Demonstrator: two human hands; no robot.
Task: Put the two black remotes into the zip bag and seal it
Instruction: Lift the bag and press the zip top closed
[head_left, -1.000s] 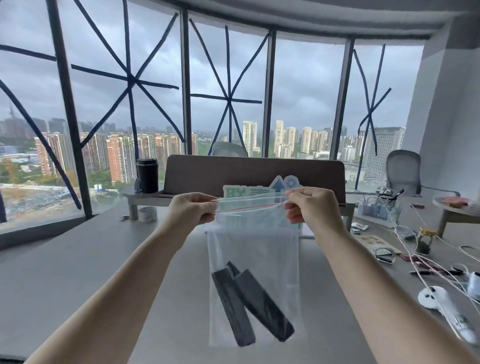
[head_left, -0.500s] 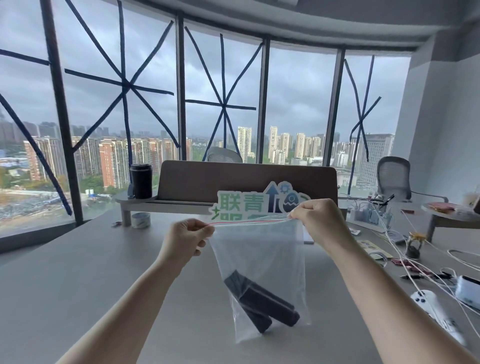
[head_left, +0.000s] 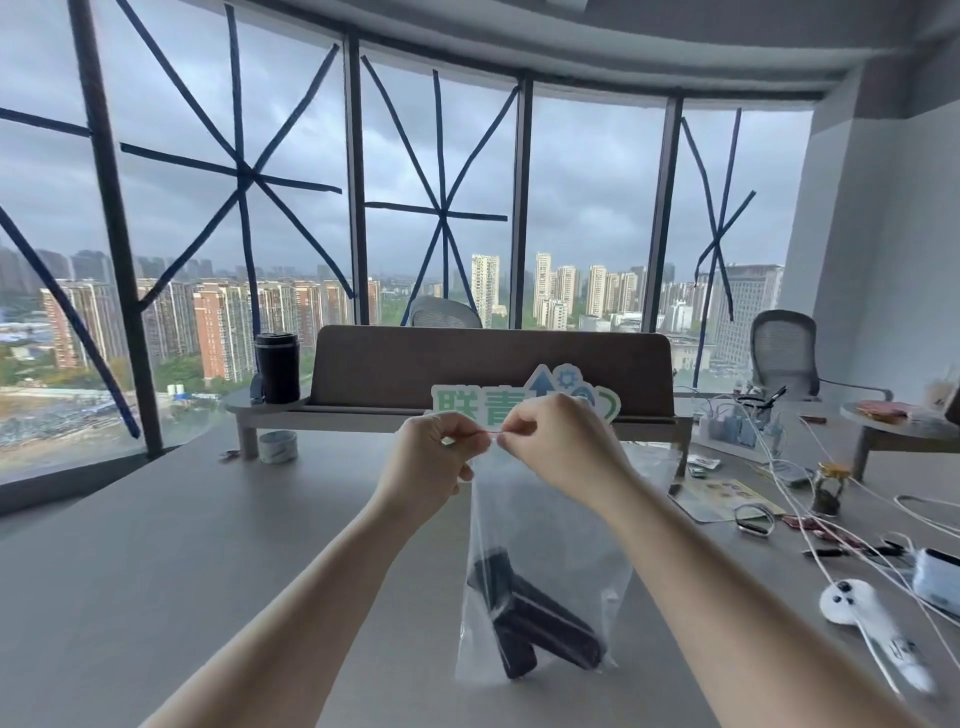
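your left hand (head_left: 441, 457) and right hand (head_left: 545, 441) pinch the bag (head_left: 545, 545) at its top; press unevenly and the seal gaps, letting the remotes (head_left: 530, 618) below slip out.

I see open grey table (head_left: 156, 571) left of the hanging zip bag (head_left: 550, 530); cables (head_left: 831, 499), a white controller (head_left: 852, 605) and clutter crowd the right.

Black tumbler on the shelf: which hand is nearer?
Left. The left hand pinches the zip bag seal to the right of the black tumbler; the right hand sits farther right.
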